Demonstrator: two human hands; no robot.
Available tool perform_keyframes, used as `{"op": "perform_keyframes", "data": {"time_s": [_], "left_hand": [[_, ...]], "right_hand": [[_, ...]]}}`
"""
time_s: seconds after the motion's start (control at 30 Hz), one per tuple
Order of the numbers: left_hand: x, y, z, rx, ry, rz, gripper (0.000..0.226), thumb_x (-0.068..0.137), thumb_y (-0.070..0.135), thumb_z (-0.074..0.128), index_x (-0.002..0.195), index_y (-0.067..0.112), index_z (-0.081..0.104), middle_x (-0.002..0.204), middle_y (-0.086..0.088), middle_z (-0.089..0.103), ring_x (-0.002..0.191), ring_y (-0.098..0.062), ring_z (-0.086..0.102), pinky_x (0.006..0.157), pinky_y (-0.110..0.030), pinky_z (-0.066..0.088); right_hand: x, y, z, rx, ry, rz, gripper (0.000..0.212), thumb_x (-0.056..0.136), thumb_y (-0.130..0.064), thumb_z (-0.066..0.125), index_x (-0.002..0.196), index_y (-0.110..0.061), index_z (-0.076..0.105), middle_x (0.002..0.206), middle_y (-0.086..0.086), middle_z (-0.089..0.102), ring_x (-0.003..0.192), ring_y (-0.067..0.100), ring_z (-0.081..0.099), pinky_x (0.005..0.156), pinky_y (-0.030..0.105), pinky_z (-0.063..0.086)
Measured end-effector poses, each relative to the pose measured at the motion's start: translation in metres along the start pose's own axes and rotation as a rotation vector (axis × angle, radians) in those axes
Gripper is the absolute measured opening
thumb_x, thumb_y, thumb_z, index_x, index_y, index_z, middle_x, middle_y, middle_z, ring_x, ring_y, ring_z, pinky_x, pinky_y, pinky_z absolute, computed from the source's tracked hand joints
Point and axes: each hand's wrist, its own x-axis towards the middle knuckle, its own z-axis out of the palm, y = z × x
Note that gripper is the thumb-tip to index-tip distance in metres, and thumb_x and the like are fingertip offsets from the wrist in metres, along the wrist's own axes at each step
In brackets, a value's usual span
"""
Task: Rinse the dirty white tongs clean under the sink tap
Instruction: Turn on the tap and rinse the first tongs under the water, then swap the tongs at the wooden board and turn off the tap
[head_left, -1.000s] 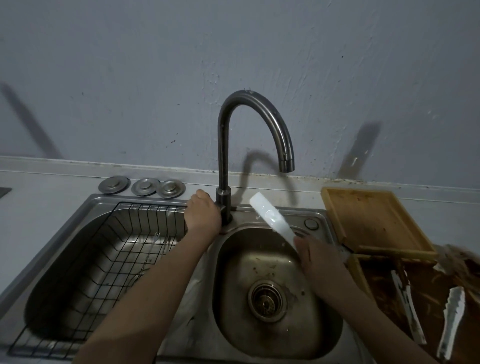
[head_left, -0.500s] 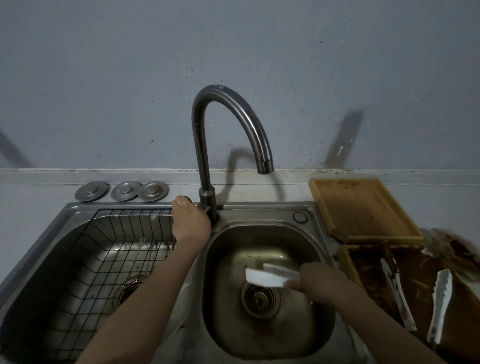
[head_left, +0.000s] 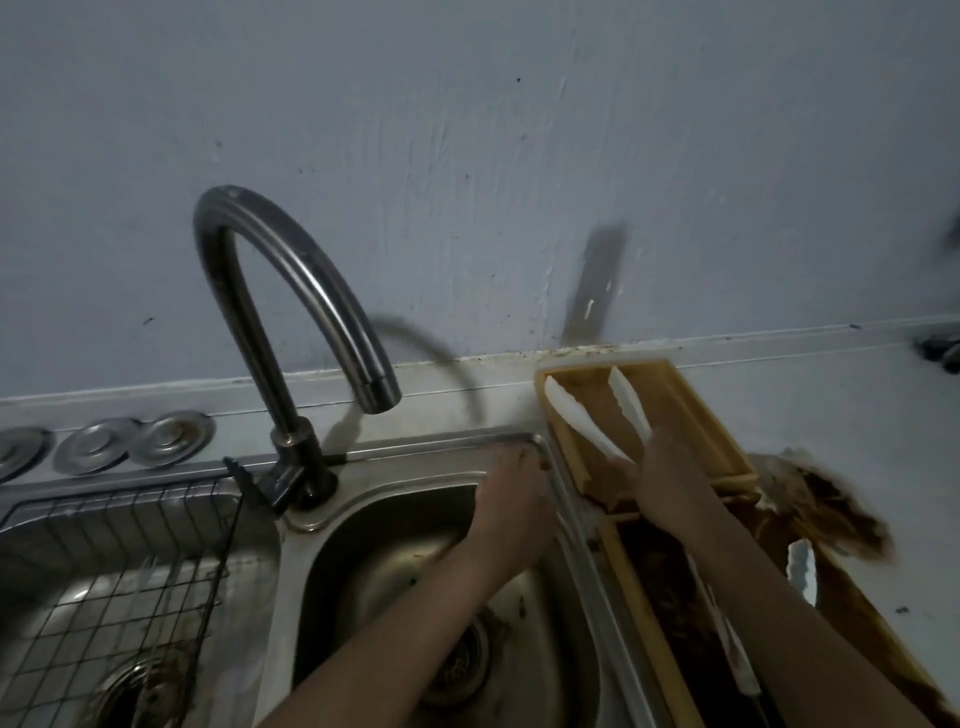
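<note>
So the sink (head_left: 519, 447) is the anchor: left hand (head_left: 511, 499) rests spread on its right rim, likely bracing. Just right of the sink, the right hand (head_left: 662, 478) pinches the white tongs (head_left: 587, 421) over the wooden tray (head_left: 696, 410), probably parking them clean.

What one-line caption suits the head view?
Right hand holds white tongs over a wooden tray beside the sink; left hand rests at the basin's rim.
</note>
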Motion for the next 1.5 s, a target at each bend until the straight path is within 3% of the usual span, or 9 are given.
{"op": "perform_keyframes", "data": {"time_s": [0.23,0.37,0.6,0.77,0.9,1.07,1.23,1.4,1.5], "left_hand": [[0.043,0.003,0.038,0.538,-0.345,0.169,0.079,0.089,0.014,0.055,0.151,0.019,0.007,0.161,-0.004,-0.003,0.147,-0.035,0.0,0.118,-0.053,0.011],[0.06,-0.004,0.047,0.671,-0.374,0.224,0.078,0.089,0.015,0.055,0.151,0.02,0.009,0.161,-0.002,-0.007,0.147,-0.036,-0.001,0.115,-0.056,0.013],[0.071,-0.005,0.048,0.622,-0.227,0.302,0.047,0.087,0.018,0.056,0.133,0.02,0.044,0.143,-0.003,0.037,0.132,-0.03,0.032,0.106,-0.048,0.03],[0.067,-0.003,0.046,0.557,-0.264,0.273,0.054,0.084,0.012,0.055,0.135,0.021,0.042,0.146,-0.001,0.034,0.131,-0.031,0.03,0.106,-0.047,0.03],[0.059,-0.007,0.041,0.538,-0.357,0.253,0.07,0.087,0.013,0.053,0.148,0.023,0.02,0.159,0.001,0.012,0.143,-0.035,0.012,0.113,-0.052,0.022],[0.022,-0.005,0.042,0.511,-0.414,0.186,0.077,0.09,0.013,0.05,0.151,0.023,0.003,0.161,0.0,0.005,0.147,-0.028,0.001,0.116,-0.05,0.011],[-0.037,0.005,0.048,0.344,-0.35,0.256,0.084,0.086,0.001,0.048,0.151,0.023,0.0,0.161,0.0,-0.001,0.148,-0.024,-0.004,0.118,-0.043,0.002],[-0.064,0.02,0.068,0.424,-0.4,0.387,0.082,0.085,0.004,0.051,0.15,0.021,0.005,0.161,-0.003,0.002,0.148,-0.022,0.0,0.118,-0.045,0.002],[-0.077,0.03,0.066,0.361,-0.394,0.443,0.071,0.084,0.001,0.052,0.147,0.015,0.022,0.158,-0.008,0.017,0.144,-0.026,0.021,0.115,-0.043,0.02]], "right_hand": [[0.043,0.025,0.017,-0.128,0.015,0.057,0.038,0.092,-0.035,0.049,0.113,-0.003,0.052,0.102,0.013,0.062,0.071,0.016,0.055,0.049,0.019,0.037],[0.054,0.032,0.022,-0.162,0.045,0.033,0.038,0.093,-0.035,0.048,0.116,-0.006,0.047,0.108,0.012,0.059,0.077,0.017,0.052,0.064,0.025,0.043],[0.064,0.043,0.029,-0.219,0.091,-0.007,0.038,0.091,-0.04,0.049,0.116,-0.011,0.049,0.111,0.009,0.062,0.097,0.023,0.061,0.079,0.034,0.051],[0.069,0.043,0.027,-0.187,0.093,-0.002,0.041,0.089,-0.042,0.052,0.115,-0.01,0.05,0.11,0.009,0.062,0.096,0.024,0.061,0.077,0.035,0.051],[0.058,0.038,0.011,-0.224,0.093,-0.041,0.037,0.091,-0.04,0.048,0.112,-0.011,0.056,0.106,0.008,0.065,0.094,0.024,0.061,0.078,0.036,0.051],[0.003,0.045,-0.027,-0.041,0.408,-0.205,0.026,0.091,-0.021,0.052,0.111,-0.006,0.061,0.1,0.01,0.068,0.089,0.024,0.063,0.079,0.034,0.047],[-0.076,0.081,-0.038,-0.056,0.651,-0.202,0.01,0.084,-0.004,0.056,0.09,-0.002,0.064,0.073,0.011,0.065,0.061,0.017,0.053,0.058,0.031,0.046],[-0.124,0.109,-0.013,-0.167,0.415,-0.003,0.014,0.084,-0.025,0.06,0.086,-0.014,0.067,0.07,-0.003,0.061,0.062,0.013,0.054,0.058,0.026,0.046],[-0.137,0.113,0.002,-0.322,0.225,0.013,0.031,0.083,-0.053,0.051,0.074,-0.025,0.062,0.061,-0.012,0.057,0.056,0.005,0.053,0.056,0.026,0.052]]}}
